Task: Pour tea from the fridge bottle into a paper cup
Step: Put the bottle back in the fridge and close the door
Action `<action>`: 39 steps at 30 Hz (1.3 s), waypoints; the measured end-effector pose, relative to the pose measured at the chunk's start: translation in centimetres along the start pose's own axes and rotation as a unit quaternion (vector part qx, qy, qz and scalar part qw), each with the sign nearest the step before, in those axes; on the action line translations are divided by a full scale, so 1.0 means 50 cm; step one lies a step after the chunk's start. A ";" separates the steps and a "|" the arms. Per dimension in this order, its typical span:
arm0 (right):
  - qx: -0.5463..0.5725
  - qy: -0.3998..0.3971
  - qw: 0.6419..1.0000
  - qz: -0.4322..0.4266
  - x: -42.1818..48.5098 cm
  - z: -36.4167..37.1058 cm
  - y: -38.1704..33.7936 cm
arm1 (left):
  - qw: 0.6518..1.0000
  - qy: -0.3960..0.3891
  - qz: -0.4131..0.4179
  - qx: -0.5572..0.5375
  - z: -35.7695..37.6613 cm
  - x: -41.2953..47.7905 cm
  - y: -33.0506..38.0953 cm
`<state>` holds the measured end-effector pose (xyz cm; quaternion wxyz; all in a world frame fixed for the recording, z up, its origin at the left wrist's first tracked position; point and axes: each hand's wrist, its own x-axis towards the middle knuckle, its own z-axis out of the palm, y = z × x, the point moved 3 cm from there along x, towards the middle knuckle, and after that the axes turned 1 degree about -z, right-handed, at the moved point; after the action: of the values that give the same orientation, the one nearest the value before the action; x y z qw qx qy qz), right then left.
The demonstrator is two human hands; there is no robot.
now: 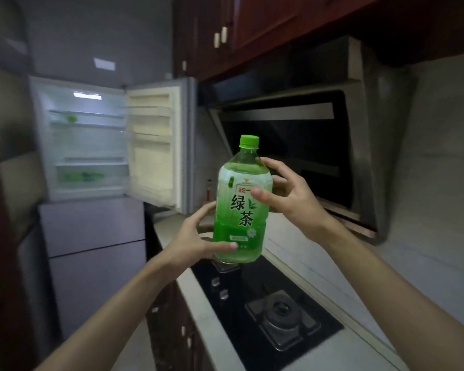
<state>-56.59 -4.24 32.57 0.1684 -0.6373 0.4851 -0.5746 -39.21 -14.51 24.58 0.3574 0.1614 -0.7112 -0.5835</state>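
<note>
A large green tea bottle (241, 207) with a green cap (249, 141) is upright in the air above the hob, cap screwed on. My left hand (196, 236) wraps its lower part, thumb across the front near the base. My right hand (287, 194) grips the upper body from the right, thumb on the label. Behind, at the left, the fridge (86, 145) stands with its upper door (156, 145) swung open. No paper cup is in view.
A black gas hob (268, 306) with a burner (283, 314) sits in the pale counter (201, 303) below the bottle. A range hood (306, 145) and dark red wall cabinets (252, 25) hang at the right. Green items lie on the fridge shelves (83, 175).
</note>
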 end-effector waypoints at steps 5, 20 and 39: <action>0.039 -0.058 0.997 -0.021 0.084 0.161 -0.006 | 0.998 0.058 -0.003 0.018 -0.163 -0.058 0.001; 0.102 -0.140 0.984 -0.041 0.295 0.562 -0.005 | 0.984 0.167 -0.011 0.065 -0.582 -0.143 0.003; 0.124 -0.164 0.977 -0.058 0.652 0.734 0.221 | 0.971 0.226 -0.030 0.069 -0.888 0.116 -0.125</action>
<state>-32.67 -48.52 32.20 0.2901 -0.7236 0.3381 -0.5273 -13.44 -51.65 23.36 0.4792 0.3346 -0.6453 -0.4920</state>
